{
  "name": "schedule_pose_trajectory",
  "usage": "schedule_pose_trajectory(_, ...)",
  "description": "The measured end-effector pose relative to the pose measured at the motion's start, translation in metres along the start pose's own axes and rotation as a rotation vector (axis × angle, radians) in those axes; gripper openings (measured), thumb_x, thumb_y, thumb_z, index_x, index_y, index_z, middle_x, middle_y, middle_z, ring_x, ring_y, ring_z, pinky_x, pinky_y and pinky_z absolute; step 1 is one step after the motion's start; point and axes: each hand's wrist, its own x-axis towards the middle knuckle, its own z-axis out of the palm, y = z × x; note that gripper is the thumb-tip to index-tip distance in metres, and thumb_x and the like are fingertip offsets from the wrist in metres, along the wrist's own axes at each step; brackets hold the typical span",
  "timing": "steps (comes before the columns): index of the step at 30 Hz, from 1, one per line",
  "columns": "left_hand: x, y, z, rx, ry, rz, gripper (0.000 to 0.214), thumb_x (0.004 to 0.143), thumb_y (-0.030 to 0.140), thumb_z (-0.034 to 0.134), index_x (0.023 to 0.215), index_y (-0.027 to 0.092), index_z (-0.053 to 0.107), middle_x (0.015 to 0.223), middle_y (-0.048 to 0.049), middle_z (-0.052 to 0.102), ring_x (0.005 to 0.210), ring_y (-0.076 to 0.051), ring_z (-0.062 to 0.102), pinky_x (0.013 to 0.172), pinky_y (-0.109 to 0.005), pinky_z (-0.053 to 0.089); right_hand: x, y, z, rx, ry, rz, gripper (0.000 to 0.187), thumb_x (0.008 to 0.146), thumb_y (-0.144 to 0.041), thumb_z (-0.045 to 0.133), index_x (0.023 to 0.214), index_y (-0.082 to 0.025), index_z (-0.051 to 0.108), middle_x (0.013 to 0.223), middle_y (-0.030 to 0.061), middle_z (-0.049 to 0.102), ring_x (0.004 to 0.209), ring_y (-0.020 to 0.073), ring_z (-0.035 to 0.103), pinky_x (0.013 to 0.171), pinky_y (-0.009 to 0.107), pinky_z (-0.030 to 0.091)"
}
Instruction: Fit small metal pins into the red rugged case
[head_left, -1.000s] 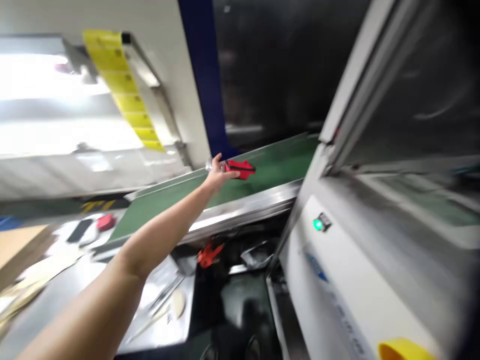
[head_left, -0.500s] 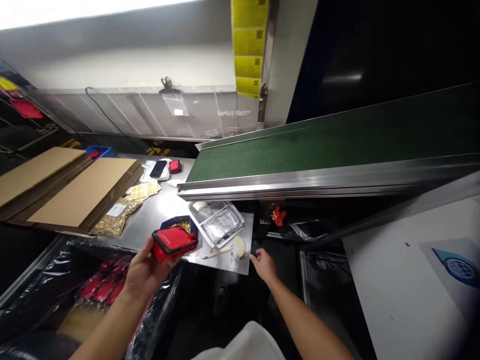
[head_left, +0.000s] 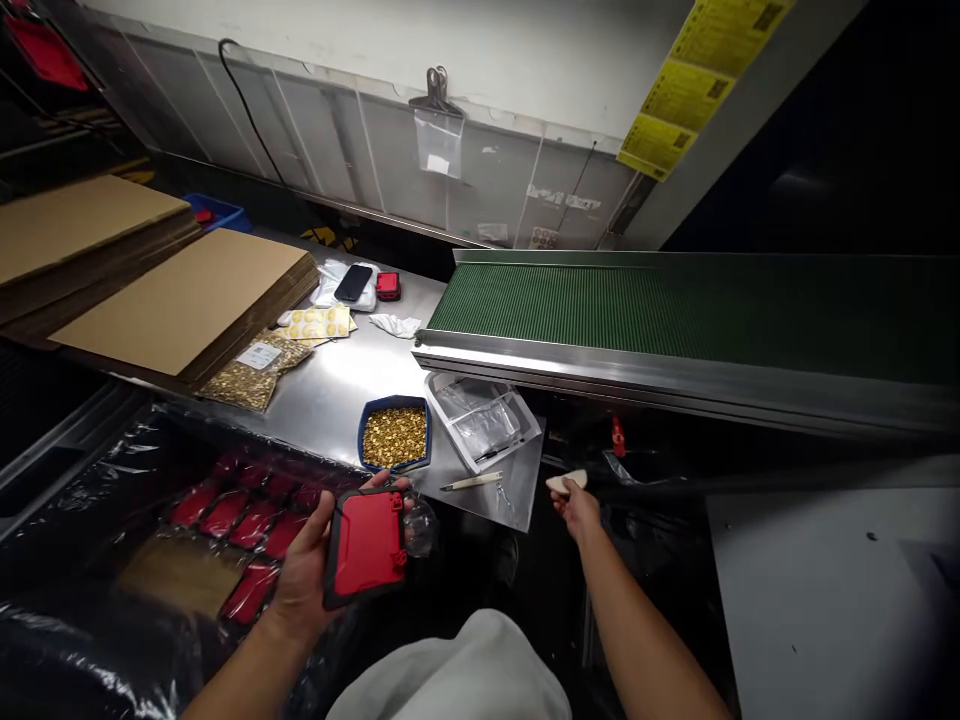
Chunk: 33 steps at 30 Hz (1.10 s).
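My left hand holds a red plastic case with a black rim, flat face up, near my body. A small clear piece hangs beside the case. My right hand pinches a small pale oval piece just off the steel table's corner. A blue tray of small gold parts sits on the table right above the case. A pale stick lies beside the tray.
A green conveyor belt runs right from the steel table. A plastic-lined bin at lower left holds several red cases. Flat cardboard stacks, a bag of gold parts, a phone and a clear tray lie on the table.
My left hand took the red case off the belt and brought it down in front of me, turning it face up. My right hand picked up the pale oval piece.
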Motion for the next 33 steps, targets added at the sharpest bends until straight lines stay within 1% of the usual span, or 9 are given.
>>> schedule_pose_trajectory(5,0.013,-0.022,0.026,-0.093,-0.077,-0.043,0.054,0.095,0.046,0.043,0.141,0.018,0.042,0.135,-0.0171,0.053,0.11,-0.033,0.06,0.091,-0.051,0.052,-0.044,-0.003,-0.012,0.268,-0.176,0.003,0.025,0.091,-0.032,0.052,0.096,-0.008,0.056,0.084,0.0101,0.069,0.072,0.0167,0.069,0.061,0.026,0.056)
schedule_pose_trajectory(9,0.02,-0.042,0.052,-0.07,-0.161,0.006,0.047,0.096,0.044,0.038,0.132,0.016,0.049,0.134,-0.0183,0.052,0.111,-0.035,0.058,0.089,-0.052,0.051,-0.099,-0.021,-0.013,0.321,-0.304,-0.139,0.04,0.083,-0.047,0.061,0.1,-0.011,0.057,0.075,0.0082,0.068,0.06,0.0178,0.065,0.048,0.024,0.049)
schedule_pose_trajectory(12,0.021,-0.055,0.068,-0.027,-0.163,0.066,0.042,0.096,0.041,0.037,0.121,0.014,0.055,0.132,-0.0185,0.052,0.111,-0.035,0.057,0.088,-0.05,0.051,-0.15,-0.043,-0.023,0.289,-0.311,-0.41,0.045,0.079,-0.047,0.067,0.11,-0.016,0.058,0.084,0.0049,0.069,0.061,0.0148,0.063,0.052,0.023,0.05)
schedule_pose_trajectory(15,0.019,-0.066,0.082,-0.006,-0.181,0.067,0.036,0.094,0.041,0.041,0.11,0.015,0.06,0.124,-0.0162,0.057,0.104,-0.031,0.06,0.087,-0.044,0.051,-0.194,-0.066,-0.036,0.127,-0.372,-0.839,0.028,0.079,-0.033,0.07,0.104,-0.019,0.066,0.101,0.0071,0.068,0.084,0.0177,0.066,0.075,0.027,0.055)
schedule_pose_trajectory(17,0.018,-0.073,0.09,-0.001,-0.192,0.052,0.035,0.092,0.043,0.044,0.105,0.015,0.061,0.119,-0.0153,0.059,0.103,-0.031,0.061,0.088,-0.043,0.05,-0.211,-0.078,-0.042,0.046,-0.451,-1.084,0.02,0.079,-0.024,0.07,0.1,-0.021,0.069,0.104,0.0066,0.066,0.093,0.0179,0.064,0.08,0.027,0.054)
schedule_pose_trajectory(19,0.017,-0.078,0.095,0.019,-0.182,0.036,0.034,0.091,0.043,0.046,0.103,0.015,0.062,0.116,-0.016,0.061,0.1,-0.031,0.061,0.087,-0.043,0.05,-0.218,-0.086,-0.044,0.02,-0.512,-1.183,0.022,0.08,-0.019,0.069,0.102,-0.022,0.067,0.098,0.0055,0.065,0.086,0.0157,0.064,0.074,0.026,0.053)
schedule_pose_trajectory(22,0.016,-0.083,0.098,0.044,-0.145,0.024,0.035,0.09,0.042,0.048,0.099,0.012,0.063,0.108,-0.0173,0.064,0.093,-0.028,0.063,0.085,-0.039,0.05,-0.217,-0.093,-0.045,-0.014,-0.603,-1.216,0.018,0.081,-0.016,0.067,0.098,-0.021,0.065,0.088,0.0037,0.065,0.077,0.0139,0.062,0.069,0.025,0.052)
schedule_pose_trajectory(26,0.012,-0.084,0.093,0.055,-0.12,0.013,0.038,0.09,0.042,0.047,0.099,0.009,0.065,0.096,-0.0159,0.066,0.084,-0.025,0.064,0.08,-0.037,0.051,-0.216,-0.094,-0.046,-0.112,-0.588,-1.279,0.014,0.08,-0.013,0.067,0.092,-0.02,0.064,0.082,0.0022,0.062,0.073,0.0128,0.059,0.067,0.026,0.049)
schedule_pose_trajectory(33,0.004,-0.079,0.089,0.063,-0.107,-0.035,0.036,0.088,0.042,0.049,0.094,0.01,0.065,0.088,-0.0138,0.066,0.078,-0.024,0.062,0.076,-0.035,0.05,-0.221,-0.092,-0.044,-0.129,-0.645,-1.385,0.021,0.082,-0.008,0.062,0.098,-0.02,0.061,0.083,0.0023,0.062,0.074,0.0137,0.057,0.069,0.03,0.047)
